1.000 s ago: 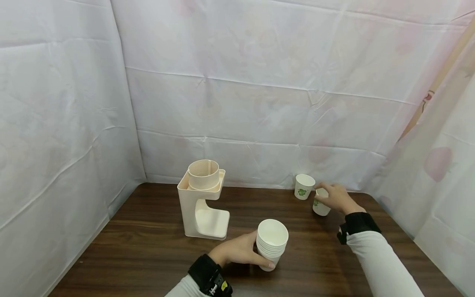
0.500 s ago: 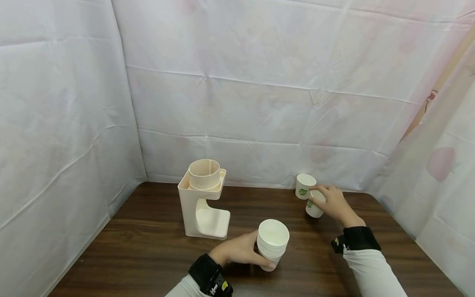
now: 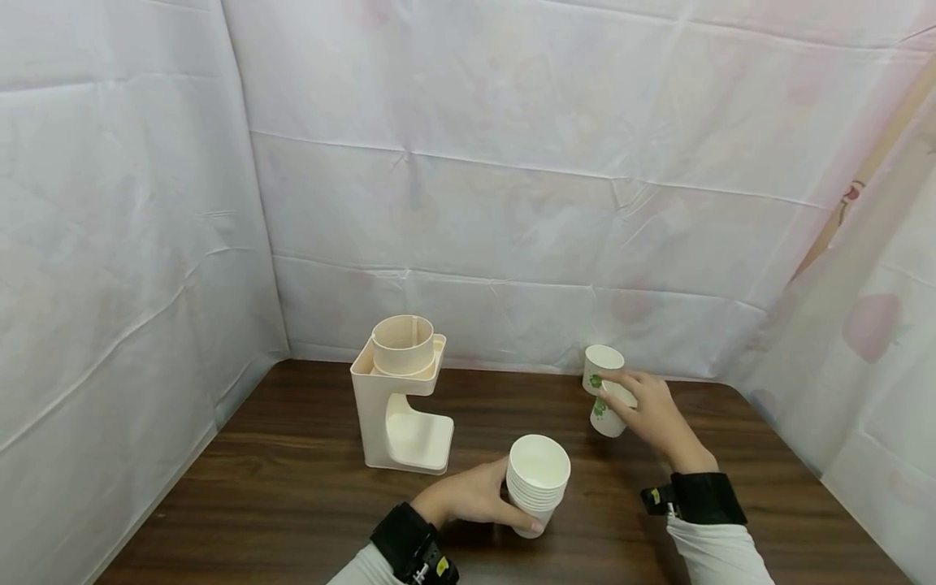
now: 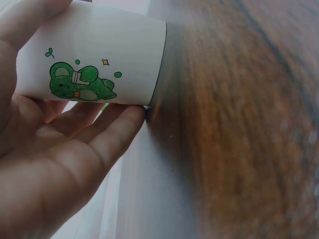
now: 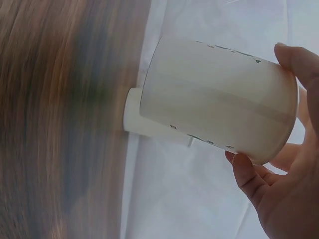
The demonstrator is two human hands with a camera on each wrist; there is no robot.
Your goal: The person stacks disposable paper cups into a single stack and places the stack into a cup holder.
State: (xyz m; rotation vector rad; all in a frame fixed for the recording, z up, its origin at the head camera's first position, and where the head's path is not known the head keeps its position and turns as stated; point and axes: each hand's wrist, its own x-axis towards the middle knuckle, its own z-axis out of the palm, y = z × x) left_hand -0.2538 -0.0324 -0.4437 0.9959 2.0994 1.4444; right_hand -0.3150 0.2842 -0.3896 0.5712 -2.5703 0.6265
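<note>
My left hand (image 3: 475,491) grips a nested stack of white paper cups (image 3: 539,463) near the front middle of the table, thumb on the near side. In the left wrist view the lowest paper cup (image 4: 94,55) has a green cartoon animal printed on it. My right hand (image 3: 653,416) holds a single paper cup (image 5: 219,94) near its rim, thumb and fingers on opposite sides. That cup is raised a little off the table and stays roughly upright. Behind it stands another paper cup (image 3: 603,366), partly covered by the right fingers in the head view.
A cream plastic stand (image 3: 373,414) with a round holder (image 3: 402,349) on top and a flat base tray stands left of the stack. The dark wooden table (image 3: 278,487) ends at a white curtain (image 3: 439,203) along the back and sides.
My right hand has moved left and toward me, bringing the single cup away from its place beside the back cup. The left hand and stack have stayed put.
</note>
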